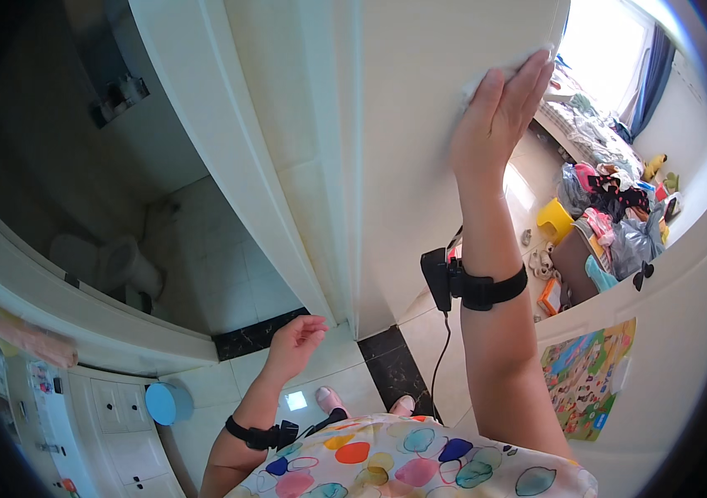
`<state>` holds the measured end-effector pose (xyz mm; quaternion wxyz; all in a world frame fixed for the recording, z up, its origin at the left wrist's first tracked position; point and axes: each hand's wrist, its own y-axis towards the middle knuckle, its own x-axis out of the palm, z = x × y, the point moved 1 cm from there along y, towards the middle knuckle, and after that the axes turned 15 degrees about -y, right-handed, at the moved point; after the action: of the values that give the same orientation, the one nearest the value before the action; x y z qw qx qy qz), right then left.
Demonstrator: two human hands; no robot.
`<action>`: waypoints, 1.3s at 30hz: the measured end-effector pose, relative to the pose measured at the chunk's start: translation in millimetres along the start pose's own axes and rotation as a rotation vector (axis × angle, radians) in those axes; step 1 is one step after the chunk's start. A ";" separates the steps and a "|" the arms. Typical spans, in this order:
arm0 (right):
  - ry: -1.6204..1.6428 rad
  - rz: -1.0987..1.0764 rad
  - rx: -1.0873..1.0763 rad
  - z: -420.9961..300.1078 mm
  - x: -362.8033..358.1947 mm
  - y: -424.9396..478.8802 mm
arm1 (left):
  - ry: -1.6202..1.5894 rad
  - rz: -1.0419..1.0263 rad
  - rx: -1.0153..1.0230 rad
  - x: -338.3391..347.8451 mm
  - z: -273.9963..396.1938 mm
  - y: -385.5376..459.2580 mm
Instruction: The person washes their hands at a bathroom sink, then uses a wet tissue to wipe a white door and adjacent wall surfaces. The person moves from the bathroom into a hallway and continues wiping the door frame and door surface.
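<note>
My right hand is raised and lies flat over a white cloth or wipe, pressing it against the cream-coloured wall or door-frame panel close to its outer edge. Only the cloth's rim shows past my fingers. Lower down, my left hand hangs in front of the bathroom door frame, its fingers loosely bent, with nothing seen in it. Black straps with small devices are worn on both my forearms, and a cable runs down from the right one.
At left, a dark bathroom holds a toilet. A blue bin stands beside white cabinets. At right, clothes and bags, a yellow stool or tub and shoes lie beyond a white door bearing a colourful poster.
</note>
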<state>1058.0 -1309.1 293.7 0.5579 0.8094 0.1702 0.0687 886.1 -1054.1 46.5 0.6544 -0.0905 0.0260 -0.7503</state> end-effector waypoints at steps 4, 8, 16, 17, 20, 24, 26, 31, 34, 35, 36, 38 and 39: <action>-0.074 0.009 0.005 -9.6 -1.0 -0.8 | -0.035 -0.038 -0.022 -13.4 -10.7 8.3; -0.182 -0.024 -0.154 -27.0 -5.4 -29.9 | -0.024 -0.092 -0.046 -20.6 -16.2 16.9; -0.107 -0.162 -0.244 -35.1 -1.6 -211.8 | -0.025 -0.138 -0.030 -34.8 -11.0 25.0; -0.089 -0.129 -0.217 -30.2 1.4 -226.3 | -0.029 -0.148 -0.027 -37.5 -9.8 26.3; -0.074 -0.145 -0.134 -35.6 -0.7 -215.8 | -0.012 -0.153 -0.026 -44.5 0.7 24.9; -0.033 -0.123 -0.151 -65.4 -9.4 -129.4 | -0.026 -0.182 -0.012 -50.6 4.1 30.8; -0.038 -0.093 -0.205 -83.1 -12.2 -79.9 | -0.044 -0.185 -0.010 -53.5 5.5 31.7; -0.106 0.003 -0.263 -113.9 -17.4 5.0 | -0.095 -0.212 0.034 -53.6 10.6 33.9; -0.214 -0.044 -0.222 -119.0 -21.7 32.2 | -0.086 -0.245 0.041 -52.4 8.9 39.7; -0.248 -0.079 -0.200 -120.1 -22.6 39.5 | -0.078 -0.252 0.045 -52.0 9.3 41.3; -0.282 -0.116 -0.178 -120.6 -23.3 45.1 | -0.071 -0.259 0.047 -51.5 9.5 42.4; -0.348 -0.191 -0.132 -118.1 -23.1 52.8 | -0.067 -0.267 0.046 -49.8 10.8 44.1; -0.332 -0.167 -0.145 -116.8 -22.6 53.0 | -0.072 -0.267 0.040 -49.0 10.4 43.1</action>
<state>1012.4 -1231.3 387.6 0.6388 0.7504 0.1369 -0.1002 936.2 -1011.1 44.9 0.5509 -0.1070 -0.0249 -0.8273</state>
